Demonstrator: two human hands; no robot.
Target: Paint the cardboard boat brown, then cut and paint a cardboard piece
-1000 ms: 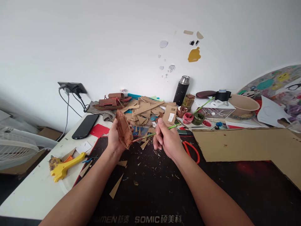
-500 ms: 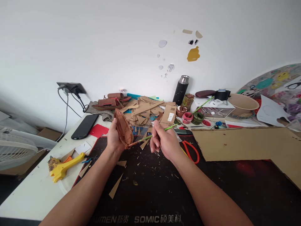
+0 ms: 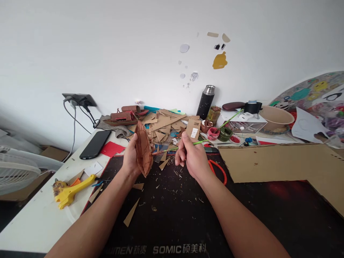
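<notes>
My left hand [image 3: 130,157] is closed round one side of a small brown-painted model boat hull [image 3: 143,150], holding it tilted up over the black desk mat [image 3: 172,211]. In my right hand [image 3: 190,154] a thin green-handled paintbrush [image 3: 172,149] is pinched between thumb and fingers. Its brown-stained tip touches or nearly touches the right edge of the hull. Behind the hull lies a finished-looking brown boat with red trim [image 3: 123,117]. Open paint jars stand beyond my right hand: brown [image 3: 206,126], red [image 3: 213,133] and dark green [image 3: 225,134].
Cardboard scraps [image 3: 166,123] heap up behind my hands. A yellow glue gun [image 3: 72,191] and a black phone [image 3: 95,144] lie at left. Red-handled scissors [image 3: 219,171] rest by my right wrist. A large cardboard sheet [image 3: 263,163] covers the right side; a black thermos [image 3: 206,103] stands behind.
The hull has been turned more upright in my left hand and shifted slightly right. The brush tip has moved from the hull's lower end up along its right edge.
</notes>
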